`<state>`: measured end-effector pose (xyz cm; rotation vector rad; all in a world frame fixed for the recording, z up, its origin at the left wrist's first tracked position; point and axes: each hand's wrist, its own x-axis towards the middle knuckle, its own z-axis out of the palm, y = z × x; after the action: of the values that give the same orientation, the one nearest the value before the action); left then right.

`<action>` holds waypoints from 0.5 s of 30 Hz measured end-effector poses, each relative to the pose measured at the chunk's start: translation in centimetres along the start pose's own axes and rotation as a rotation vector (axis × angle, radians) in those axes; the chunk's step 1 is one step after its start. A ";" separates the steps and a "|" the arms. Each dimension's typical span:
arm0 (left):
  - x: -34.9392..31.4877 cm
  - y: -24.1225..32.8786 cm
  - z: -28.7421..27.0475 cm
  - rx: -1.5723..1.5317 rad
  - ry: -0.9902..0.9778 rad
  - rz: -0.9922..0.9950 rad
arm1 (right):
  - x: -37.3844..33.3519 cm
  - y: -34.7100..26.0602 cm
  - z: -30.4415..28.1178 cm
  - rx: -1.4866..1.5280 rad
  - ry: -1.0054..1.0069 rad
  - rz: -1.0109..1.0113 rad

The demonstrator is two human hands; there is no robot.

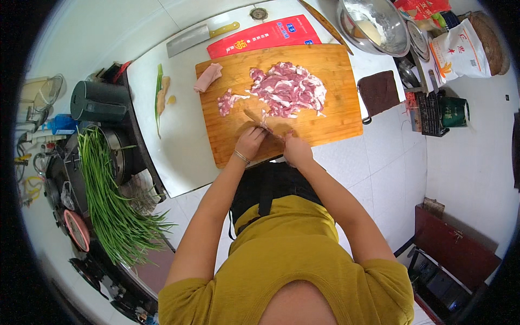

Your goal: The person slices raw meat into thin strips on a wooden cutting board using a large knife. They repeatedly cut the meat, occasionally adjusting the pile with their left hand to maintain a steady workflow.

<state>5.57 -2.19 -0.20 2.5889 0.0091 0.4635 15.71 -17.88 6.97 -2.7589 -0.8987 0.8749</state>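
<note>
The person is working at the near edge of a wooden cutting board that is lying on a white tabletop. The left hand, a bracelet on its wrist, is closing its fingers around the near end of a thin strip of raw meat. The right hand is curling shut just beside it, apparently pinching the same meat, though what is between its fingers is too small to tell for sure. The strip is lying with its long axis slanting across the board, its far end pointing up and to the left, away from the person, and its near end running down toward the two hands.

Further up the board a heap of sliced pink meat is spreading out, with a smaller pile to its left and an uncut chunk at the far left corner. A cleaver is resting on the tabletop beyond the board, well apart from both hands, beside a red packet. A steel bowl is standing at the far right, and a bundle of green chives is lying off to the left.
</note>
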 end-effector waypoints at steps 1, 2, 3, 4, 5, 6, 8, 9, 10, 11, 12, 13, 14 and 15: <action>-0.1 -0.1 0.1 0.005 -0.008 0.006 | 0.4 -0.1 0.4 0.002 -0.001 0.001; -0.3 0.0 0.2 0.024 -0.022 0.003 | 0.5 -0.1 0.7 0.004 -0.001 0.002; 0.0 0.2 0.0 0.047 -0.031 0.001 | 0.5 -0.1 0.6 -0.011 -0.023 0.011; 0.1 0.2 -0.2 0.069 -0.041 -0.001 | 0.5 0.1 0.5 -0.027 -0.044 0.020; 0.1 0.1 -0.2 0.077 -0.050 0.006 | 0.3 0.3 0.3 -0.042 -0.066 0.029; 0.0 0.0 -0.1 0.084 -0.059 0.012 | -0.3 0.5 -0.4 -0.061 -0.099 0.017; -0.2 0.0 0.2 0.081 -0.046 0.014 | -1.6 0.6 -2.4 -0.103 -0.169 -0.005; -0.1 0.0 0.4 0.073 -0.027 0.016 | -1.5 0.9 -2.0 -0.081 -0.158 -0.003; -0.1 0.1 0.5 0.065 -0.008 0.018 | -1.3 1.2 -1.2 -0.060 -0.147 0.000; -0.2 0.2 0.7 0.056 -0.007 0.010 | -1.2 1.3 -0.7 -0.038 -0.136 0.003; -0.2 0.2 0.7 0.051 -0.007 0.005 | -0.8 0.5 -0.5 -0.027 -0.120 0.004; -0.1 0.2 0.6 0.047 -0.006 0.002 | 0.1 -0.9 -0.4 -0.015 -0.101 0.004; -0.1 0.4 0.6 0.048 -0.001 -0.001 | 0.8 -1.7 -0.5 -0.002 -0.083 0.005; -0.1 0.5 0.5 0.053 0.007 -0.006 | 1.5 -1.5 -0.1 -0.010 -0.083 -0.035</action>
<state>5.59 -2.84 -0.40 2.6379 0.0316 0.4764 16.00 -15.77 6.77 -2.7246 -0.9638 0.9887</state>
